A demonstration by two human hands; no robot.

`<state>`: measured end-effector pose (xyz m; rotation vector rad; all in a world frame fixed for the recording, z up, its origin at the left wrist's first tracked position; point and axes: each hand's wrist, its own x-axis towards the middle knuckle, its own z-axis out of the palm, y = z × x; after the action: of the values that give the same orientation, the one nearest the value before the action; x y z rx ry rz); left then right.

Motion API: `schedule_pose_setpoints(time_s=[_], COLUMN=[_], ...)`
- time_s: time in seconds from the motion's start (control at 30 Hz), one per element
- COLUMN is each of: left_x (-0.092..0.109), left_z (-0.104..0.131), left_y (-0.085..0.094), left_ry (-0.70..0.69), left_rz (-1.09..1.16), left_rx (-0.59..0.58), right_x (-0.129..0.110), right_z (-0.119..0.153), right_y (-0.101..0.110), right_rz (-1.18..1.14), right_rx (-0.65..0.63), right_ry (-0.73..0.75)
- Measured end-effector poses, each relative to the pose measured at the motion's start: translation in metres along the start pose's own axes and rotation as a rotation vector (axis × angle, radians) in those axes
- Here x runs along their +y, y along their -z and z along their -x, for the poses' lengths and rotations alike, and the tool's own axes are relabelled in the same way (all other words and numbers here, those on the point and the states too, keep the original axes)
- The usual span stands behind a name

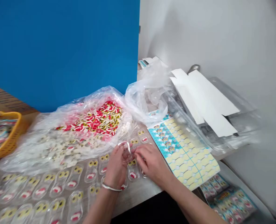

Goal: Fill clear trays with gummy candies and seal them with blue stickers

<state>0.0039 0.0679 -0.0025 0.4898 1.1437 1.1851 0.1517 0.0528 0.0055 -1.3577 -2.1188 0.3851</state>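
My left hand, with a bracelet at the wrist, grips a small clear plastic blister shell. At the shell's right side, the fingers of my right hand are pinched together; whether they hold a small piece is hidden. Beneath and around both hands lie rows of similar clear shells, many with a pair of yellow eye pieces and a red-and-white mouth piece inside. Behind my hands an open plastic bag holds a heap of loose red, white and yellow pieces.
Printed yellow-and-blue card sheets lie to the right. White cardboard rests on clear plastic packaging behind them. A yellow basket with packs stands at far left. A blue panel rises behind the table; packed cards sit lower right.
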Motion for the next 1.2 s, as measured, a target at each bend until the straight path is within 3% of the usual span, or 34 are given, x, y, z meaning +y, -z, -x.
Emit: schedule_pose_setpoints(time_s=[0.1,0.2,0.33,0.43,0.57,0.63,0.7,0.8,0.9,0.97,1.07,1.2], left_x=[0.008,0.006,-0.012,-0.029,-0.044,-0.049,-0.053,-0.057,-0.056,-0.056,-0.054,-0.051], left_z=[-0.006,-0.003,0.005,0.004,-0.006,-0.01,-0.013,-0.019,-0.029,-0.038,-0.05,-0.053], left_y=[0.006,-0.005,-0.043,-0.078,-0.117,-0.128,-0.134,-0.141,-0.148,-0.151,-0.148,-0.137], left_ry=[0.106,0.164,0.27,0.314,0.305,0.289,0.276,0.247,0.187,0.145,0.101,-0.01], left_rz=[0.055,0.029,-0.034,-0.058,-0.091,-0.11,-0.115,-0.115,-0.136,-0.156,-0.182,-0.216], left_rx=[0.02,-0.026,-0.187,-0.288,-0.286,-0.252,-0.208,-0.154,-0.119,-0.084,-0.057,-0.075], right_x=[0.041,0.062,0.041,0.036,0.087,0.114,0.123,0.097,0.057,0.048,0.072,0.12], right_z=[0.001,0.015,0.035,0.047,0.066,0.069,0.064,0.048,0.039,0.034,0.025,0.017], right_y=[0.017,0.035,0.073,0.122,0.201,0.228,0.237,0.22,0.176,0.139,0.087,0.048], right_rz=[0.16,0.232,-0.018,-0.065,0.21,0.265,0.253,0.234,0.224,0.276,0.464,0.581], right_rx=[0.026,0.035,-0.069,0.055,0.335,0.342,0.259,0.159,0.081,-0.07,-0.149,-0.16], right_ry=[-0.32,-0.501,-0.429,-0.385,-0.572,-0.656,-0.634,-0.417,-0.217,-0.239,-0.45,-0.501])
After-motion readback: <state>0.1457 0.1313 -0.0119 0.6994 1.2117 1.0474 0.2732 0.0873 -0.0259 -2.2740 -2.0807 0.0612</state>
